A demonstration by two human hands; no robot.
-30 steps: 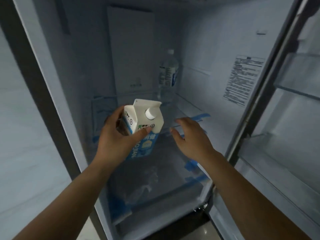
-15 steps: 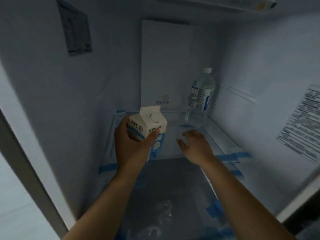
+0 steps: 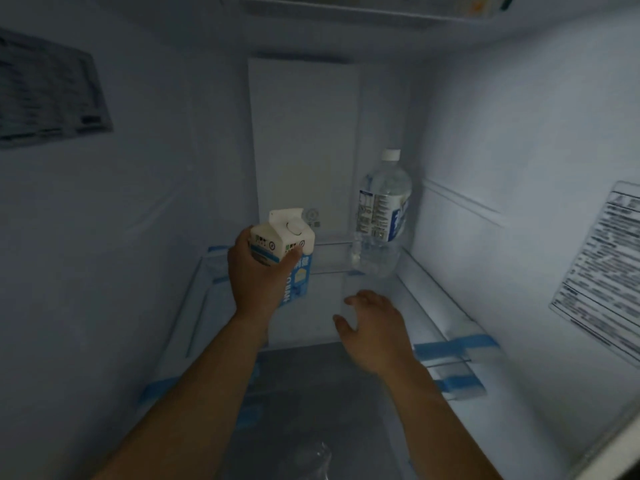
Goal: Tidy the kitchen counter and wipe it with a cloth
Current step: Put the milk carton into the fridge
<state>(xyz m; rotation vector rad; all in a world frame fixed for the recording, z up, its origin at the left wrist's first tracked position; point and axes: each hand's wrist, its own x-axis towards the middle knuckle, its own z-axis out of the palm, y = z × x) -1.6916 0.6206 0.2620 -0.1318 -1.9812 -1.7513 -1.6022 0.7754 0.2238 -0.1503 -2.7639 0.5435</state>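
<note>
Inside an open fridge, my left hand (image 3: 258, 275) grips a white and blue milk carton (image 3: 289, 245) with a round white cap, held upright over the glass shelf (image 3: 429, 306). Whether the carton's base touches the shelf is hidden by my hand. My right hand (image 3: 375, 327) hovers over the shelf to the right of the carton, fingers spread, holding nothing. A clear water bottle (image 3: 382, 213) with a white cap and a blue label stands at the back right of the shelf, beyond my right hand.
White fridge walls close in on both sides. A printed label (image 3: 602, 271) is stuck on the right wall and a vent panel (image 3: 48, 95) on the left. Blue tape strips (image 3: 450, 348) hold the shelf edges. A lower compartment (image 3: 311, 410) lies below.
My view and both hands have gone deeper into the fridge. The left hand carried the carton farther back over the shelf; the right hand dropped lower, nearer the shelf.
</note>
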